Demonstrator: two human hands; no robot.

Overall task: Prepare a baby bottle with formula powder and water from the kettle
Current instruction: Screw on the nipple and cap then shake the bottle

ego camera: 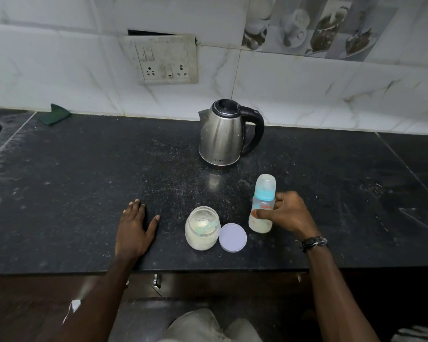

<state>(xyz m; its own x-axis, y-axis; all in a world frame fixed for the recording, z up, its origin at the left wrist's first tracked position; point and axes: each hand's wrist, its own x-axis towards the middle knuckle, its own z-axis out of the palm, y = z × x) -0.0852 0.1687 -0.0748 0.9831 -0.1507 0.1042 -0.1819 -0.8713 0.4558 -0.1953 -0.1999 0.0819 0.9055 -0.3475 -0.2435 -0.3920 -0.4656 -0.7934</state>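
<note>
Holding the capped baby bottle [262, 206] right of the open formula jar [202, 228], our right hand [288, 213] grips it; our left hand [134, 228] lies flat on the counter [84, 181]. Milky liquid is inside, so mixing seems nearly done.

Left arm enters from lower left of frame, forearm bare, angled up and inward. Left hand [134, 230] lies palm down, flat, fingers straight and close together, thumb spread to the right; it holds nothing. Right arm enters from lower right, forearm bare, dark braided bands round the wrist. Right hand [288, 213] sits right of centre, fingers and thumb curled round the baby bottle [262, 206], thumb across its near side, fingertips showing behind it.
</note>
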